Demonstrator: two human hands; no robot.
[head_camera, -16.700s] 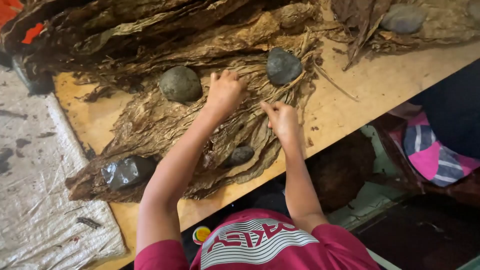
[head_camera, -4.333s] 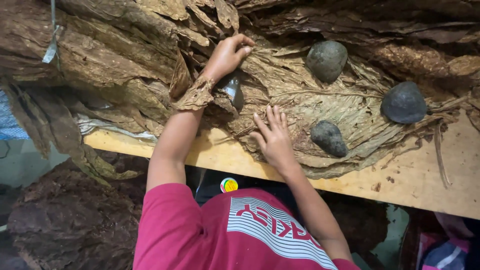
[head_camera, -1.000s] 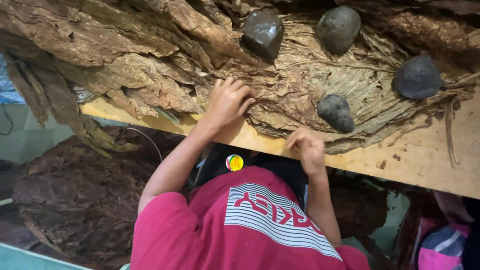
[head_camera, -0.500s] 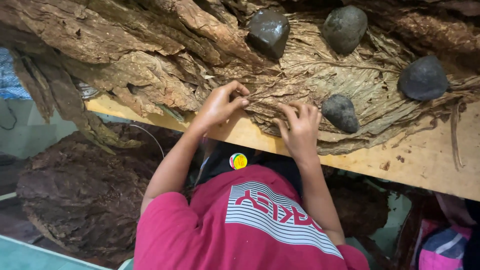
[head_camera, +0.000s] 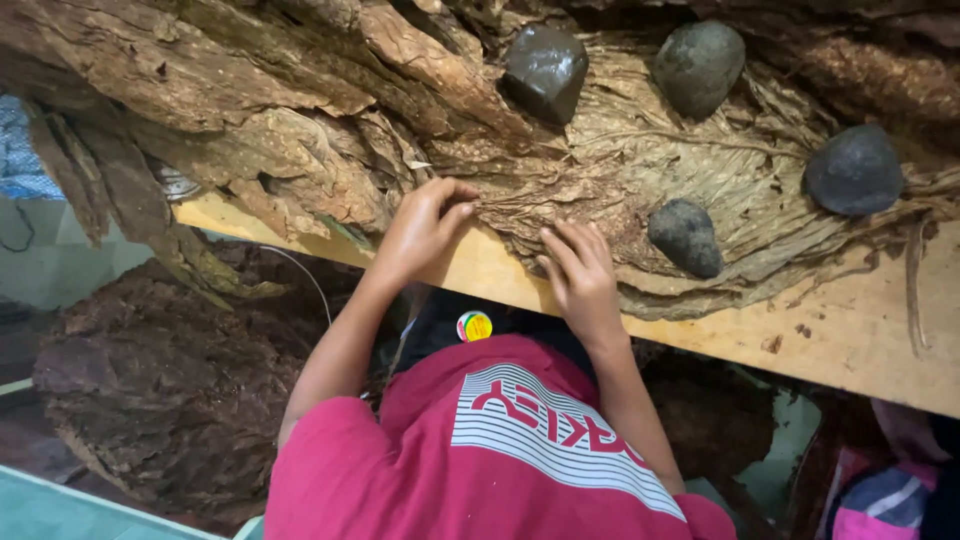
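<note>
At the bottom of the frame a red shirt with a white striped print fills the near view, and both bare arms reach up from it toward the middle. The left hand sits at the edge of the wooden surface, its fingers curled and pinching the edge of the dried brown leaves at centre frame. Just to its right, the right hand lies palm down on the same spread leaf, fingers extended and pressing flat, gripping nothing. The leaves lie flattened across the surface from centre to right. Beside the right hand a small dark stone rests on them. Further up, a second stone sits at the right, a third at upper right and a fourth at upper centre. A thick heap of crumpled leaves covers the upper left, and another pile lies below the surface at lower left.
</note>
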